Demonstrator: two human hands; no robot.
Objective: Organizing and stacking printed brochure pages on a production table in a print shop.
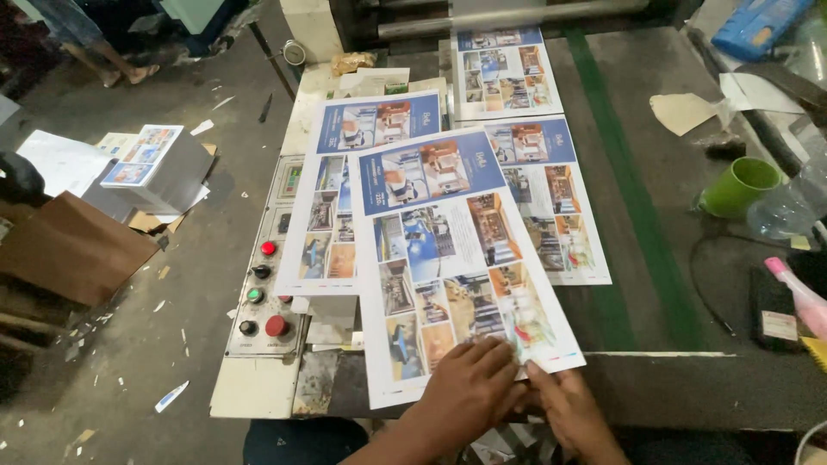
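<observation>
a green cup (739, 186) lies on its side at the right of the dark worktop (655, 370), its inside not visible, beside a clear plastic bottle (788, 207). both hands grasp the near edge of the top printed sheet (452, 258): the left hand (469, 387) lies flat on it, the right hand (560, 405) pinches its lower right corner. three more printed sheets (551, 194) lie beneath and beyond. a control panel (263, 297) with red, green and black buttons sits just left.

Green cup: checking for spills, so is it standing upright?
No, the green cup lies tipped on its side on the dark table, mouth facing up-right.
</observation>
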